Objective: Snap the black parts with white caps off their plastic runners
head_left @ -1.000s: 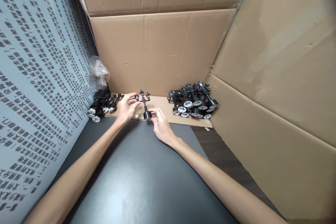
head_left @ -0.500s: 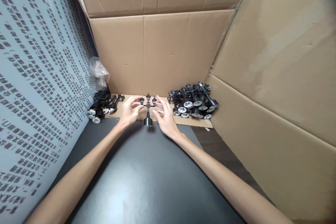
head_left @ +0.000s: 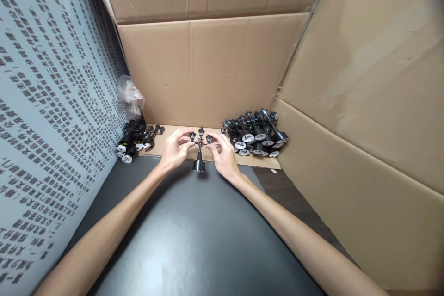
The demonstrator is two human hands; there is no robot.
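A small black lamp post model (head_left: 199, 165) with three lantern heads and a round base is held upright near the far edge of the dark mat. My left hand (head_left: 176, 148) pinches its left lantern between thumb and fingers. On the other side, my right hand (head_left: 224, 153) grips the right lantern the same way. A bit of red shows where the arms meet the post.
Many similar black lamp posts (head_left: 258, 135) with white-bottomed bases are piled at the back right. A smaller pile (head_left: 131, 141) with yellow wires lies back left, below a clear plastic bag (head_left: 130, 92). Cardboard walls (head_left: 215, 69) stand behind and right.
The lamp post has shifted slightly right and toward me. My right thumb and fingers have closed in on its right lantern; my left hand has moved right with it.
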